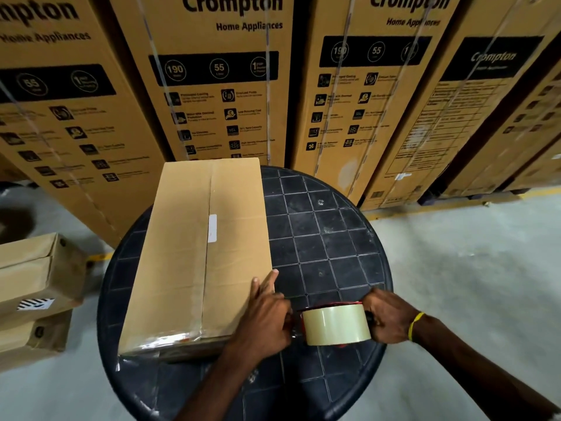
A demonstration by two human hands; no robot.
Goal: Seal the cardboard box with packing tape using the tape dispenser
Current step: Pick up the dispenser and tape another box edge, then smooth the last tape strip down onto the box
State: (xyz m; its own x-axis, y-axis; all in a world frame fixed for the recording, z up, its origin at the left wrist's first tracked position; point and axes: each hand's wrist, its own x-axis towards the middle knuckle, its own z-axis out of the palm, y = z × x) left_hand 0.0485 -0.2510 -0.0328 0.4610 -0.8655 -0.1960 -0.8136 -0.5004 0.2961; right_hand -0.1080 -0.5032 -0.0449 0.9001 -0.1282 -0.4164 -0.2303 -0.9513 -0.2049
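A long plain cardboard box [194, 256] lies closed on a round dark table [321, 238], with a small white label on its middle seam and clear tape over its near end. Just right of the box's near corner is a red tape dispenser [334, 323] carrying a pale roll of packing tape. My right hand [388, 317] grips the dispenser from the right side. My left hand [264, 311] pinches at the dispenser's left end, where the tape comes off, while its forefinger rests along the box's near right corner.
Tall printed appliance cartons [218, 80] stand in a row right behind the table. Two smaller brown boxes [33, 287] are stacked on the grey floor at the left. Bare concrete floor [473, 268] lies to the right of the table.
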